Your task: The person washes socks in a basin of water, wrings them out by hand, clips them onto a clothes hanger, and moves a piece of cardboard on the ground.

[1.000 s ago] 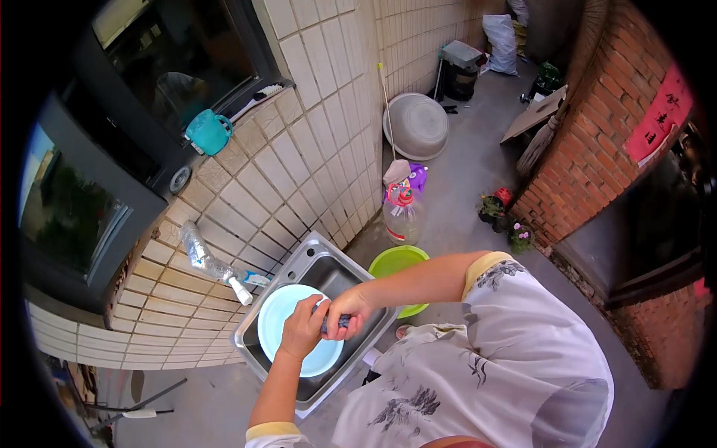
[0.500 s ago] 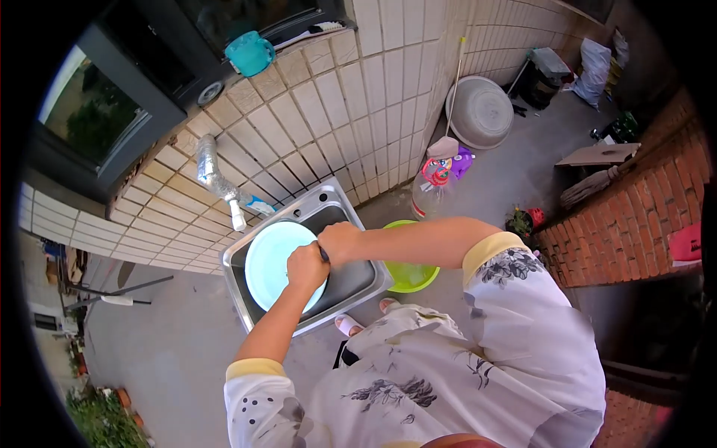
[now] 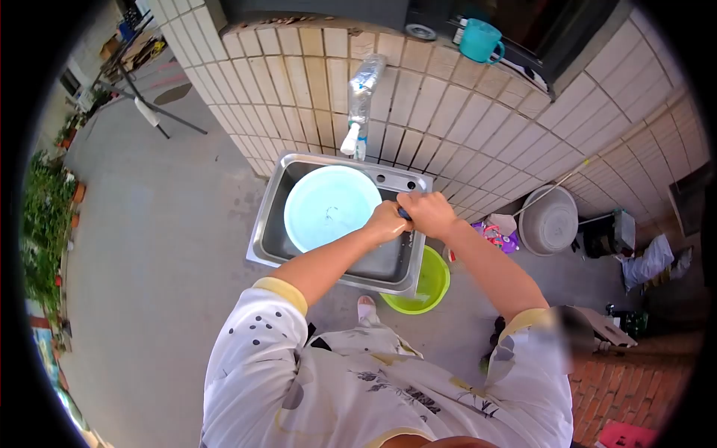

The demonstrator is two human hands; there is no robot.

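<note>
Light-blue basin (image 3: 317,196): in the left part of the steel sink (image 3: 385,263); left forearm (image 3: 336,254) passes across its near rim in view. A lowered elbow could catch and tip it. Contents cannot be told.
White nozzle (image 3: 349,142): at the end of a clear plastic bottle (image 3: 364,86), over the back edge of the sink; a raised arm could knock it.
Left hand (image 3: 386,222): clenched on a dark-blue bundle (image 3: 404,213), above the sink's right part; if wet, its grip could slide.
Dark-blue bundle: probably cloth, mostly hidden by fingers, gripped between both hands above the sink's right part. A slip could drop it into the sink; an outward swing could carry it past the right rim.
Right hand (image 3: 428,214): clenched on the same bundle near the sink's right rim; a hard twist could bring the knuckles against that rim.
Lime-green basin (image 3: 433,291): on the floor at the sink's near right corner; stray drips could miss it and wet the ground.
Potted plants (image 3: 45,231): far left of the sink; no obstruction.
Slippered foot (image 3: 366,308): just in front of the sink; a step right could strike the lime-green basin.
Teal mug (image 3: 480,41): on the ledge behind and right of the sink; outside the arms' path.
Large grey basin (image 3: 551,224): right of the sink, well apart.
White sack (image 3: 647,261): far right of the sink.
</note>
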